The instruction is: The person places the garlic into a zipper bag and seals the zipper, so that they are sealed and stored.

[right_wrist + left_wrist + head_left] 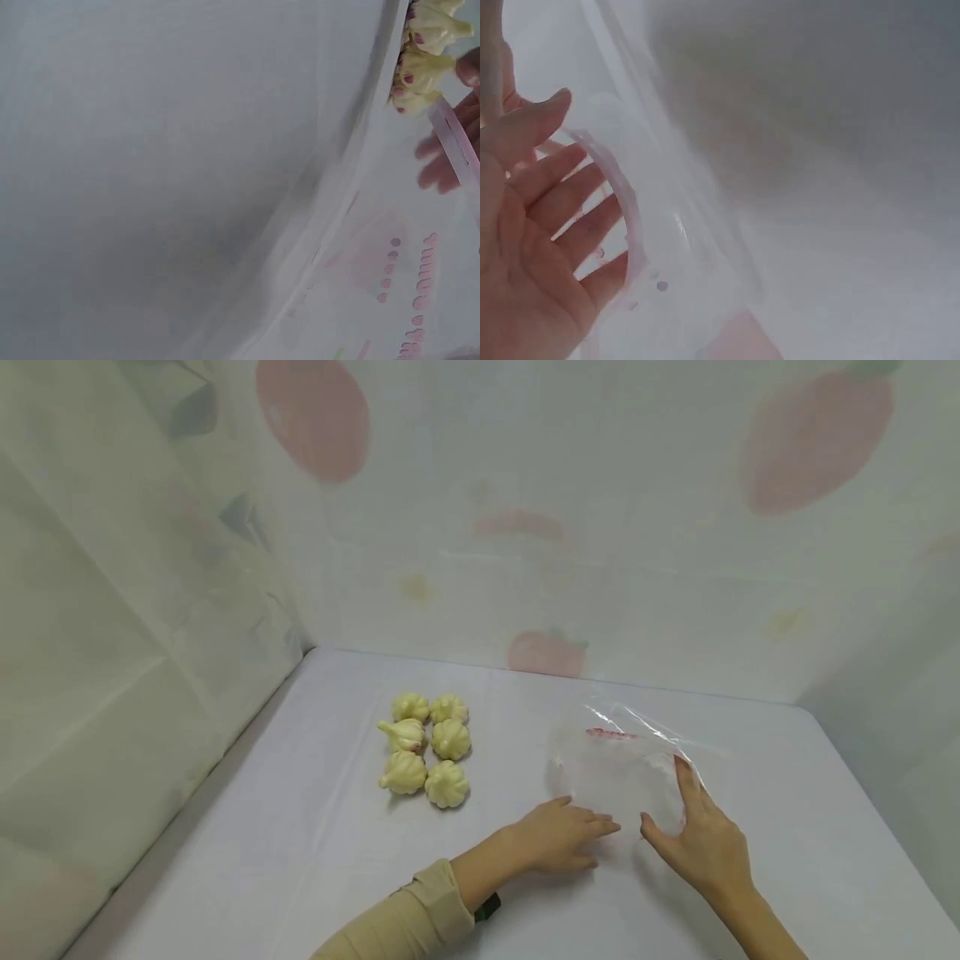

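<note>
Sitting R of ctr. on bench (360, 885): 1 clear plastic bag (600, 768), w/ red print. R hand (708, 843): thumb & fingers spread apart, at bag's R side. L hand (562, 835): fingers extended, at bag's near edge. Garlic bulbs (451, 740): qty. 6, pale yellow, 2 cols. of 3, L of bag. Sleeve (405, 918): beige, L arm. Bkgd. cloth (637, 568): white, red fruit prints.

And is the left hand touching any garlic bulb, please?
Apart: the head view shows bare table between the left hand and nearest garlic bulb.
</note>
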### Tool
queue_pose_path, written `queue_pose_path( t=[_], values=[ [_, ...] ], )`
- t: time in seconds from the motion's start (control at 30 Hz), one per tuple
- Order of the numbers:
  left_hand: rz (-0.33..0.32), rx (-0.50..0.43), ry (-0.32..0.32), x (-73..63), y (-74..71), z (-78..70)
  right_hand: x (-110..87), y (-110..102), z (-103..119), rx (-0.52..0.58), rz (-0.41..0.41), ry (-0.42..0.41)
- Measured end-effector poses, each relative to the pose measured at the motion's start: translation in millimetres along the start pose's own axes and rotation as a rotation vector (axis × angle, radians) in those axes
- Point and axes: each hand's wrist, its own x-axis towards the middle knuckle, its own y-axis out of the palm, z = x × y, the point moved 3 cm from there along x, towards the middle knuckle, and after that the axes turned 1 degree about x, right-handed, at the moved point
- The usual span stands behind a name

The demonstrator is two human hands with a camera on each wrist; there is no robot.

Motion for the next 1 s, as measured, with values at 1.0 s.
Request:
queue_pose_path(
  t=[1.0],
  values=[
    [-0.633,-0.338,0.065,-124.3,-33.1,93.7,-0.6,-14,-9,0.050,0.052,0.121]
  ],
)
